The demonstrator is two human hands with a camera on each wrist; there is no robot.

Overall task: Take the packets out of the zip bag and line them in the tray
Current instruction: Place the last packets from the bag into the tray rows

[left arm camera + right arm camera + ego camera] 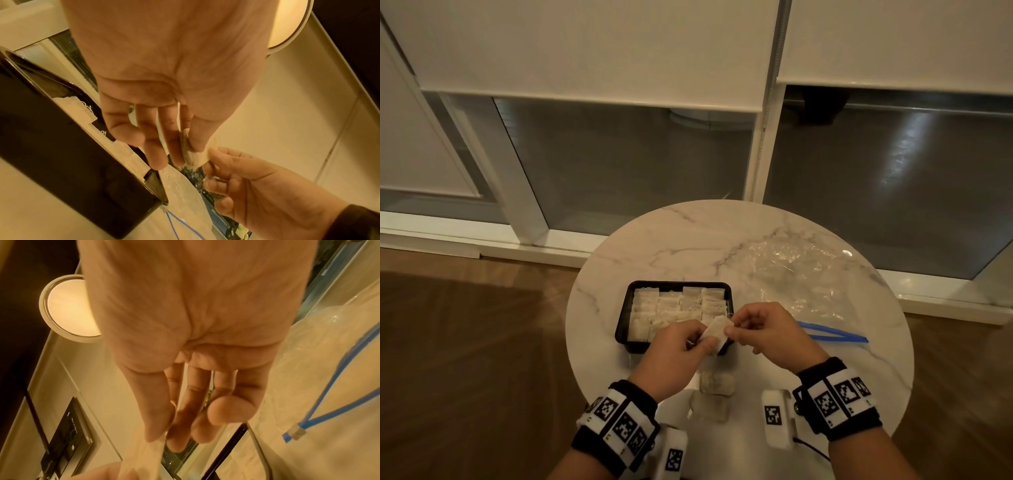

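Note:
A black tray (pixel 621 318) on the round marble table holds rows of white packets (pixel 671 308). Over its near right corner both hands hold one white packet (pixel 717 331). My left hand (pixel 702 337) pinches its left end and my right hand (pixel 732 328) pinches its right end. The left wrist view shows the left hand (pixel 186 152) gripping the packet (pixel 198 158) beside the tray wall (pixel 61 162). In the right wrist view, the right hand (pixel 164 438) pinches the packet (pixel 141 457) between thumb and fingers. The clear zip bag (pixel 791 274) lies flat at the right, its blue zip (pixel 832 335) gaping.
Two more white packets (pixel 717 382) lie on the table near the front edge, between my wrists. The table edge curves close behind the tray's left side. A wooden floor and glass doors surround the table.

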